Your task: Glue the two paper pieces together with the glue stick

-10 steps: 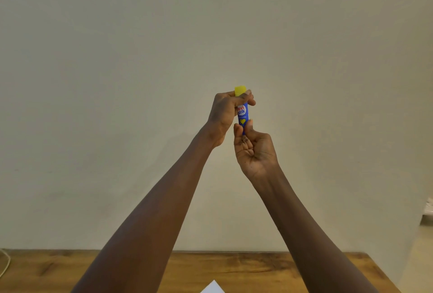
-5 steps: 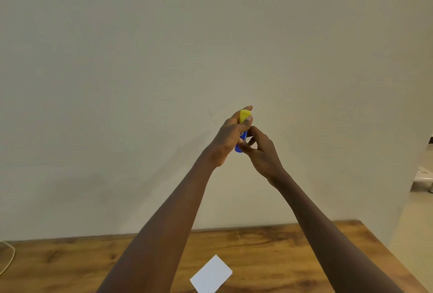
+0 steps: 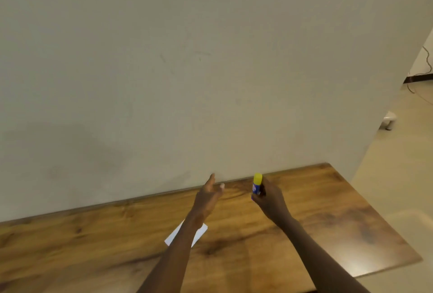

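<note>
My right hand (image 3: 269,196) grips a blue glue stick (image 3: 256,185) upright, its yellow cap on top, above the far part of the wooden table (image 3: 328,222). My left hand (image 3: 207,195) is apart from it to the left, fingers spread, holding nothing. A white paper piece (image 3: 199,234) lies on the table under my left forearm, which covers its middle. I see only this one paper patch and cannot tell if a second piece lies there.
A plain pale wall (image 3: 187,70) rises right behind the table's far edge. To the right, the table ends and a light floor (image 3: 398,163) shows, with a small white object (image 3: 389,118) and cables further back.
Both hands have dropped from in front of the wall toward the table. My left hand has let go of the glue stick and moved left; the view has tilted down.
</note>
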Action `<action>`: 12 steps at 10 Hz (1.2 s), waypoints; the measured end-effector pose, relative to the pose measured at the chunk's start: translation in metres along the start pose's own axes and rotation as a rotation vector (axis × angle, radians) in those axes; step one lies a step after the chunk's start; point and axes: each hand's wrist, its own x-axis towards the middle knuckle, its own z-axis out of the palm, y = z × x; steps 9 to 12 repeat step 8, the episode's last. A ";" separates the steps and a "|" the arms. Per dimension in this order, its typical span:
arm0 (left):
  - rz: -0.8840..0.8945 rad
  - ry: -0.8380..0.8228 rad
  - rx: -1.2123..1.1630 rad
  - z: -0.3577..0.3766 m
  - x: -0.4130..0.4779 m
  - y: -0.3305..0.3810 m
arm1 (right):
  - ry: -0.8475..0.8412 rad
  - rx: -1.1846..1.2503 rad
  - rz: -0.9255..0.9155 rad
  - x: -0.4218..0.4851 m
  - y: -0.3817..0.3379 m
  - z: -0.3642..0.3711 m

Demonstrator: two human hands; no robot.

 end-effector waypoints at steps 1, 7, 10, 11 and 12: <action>-0.065 0.036 0.045 0.005 0.002 -0.034 | -0.030 -0.021 0.079 -0.011 0.034 0.015; -0.240 0.191 0.103 -0.017 0.011 -0.099 | -0.120 -0.097 0.250 -0.027 0.092 0.045; -0.242 0.253 0.172 -0.028 0.007 -0.095 | -0.003 -0.101 0.275 -0.032 0.090 0.044; -0.242 0.253 0.172 -0.028 0.007 -0.095 | -0.003 -0.101 0.275 -0.032 0.090 0.044; -0.242 0.253 0.172 -0.028 0.007 -0.095 | -0.003 -0.101 0.275 -0.032 0.090 0.044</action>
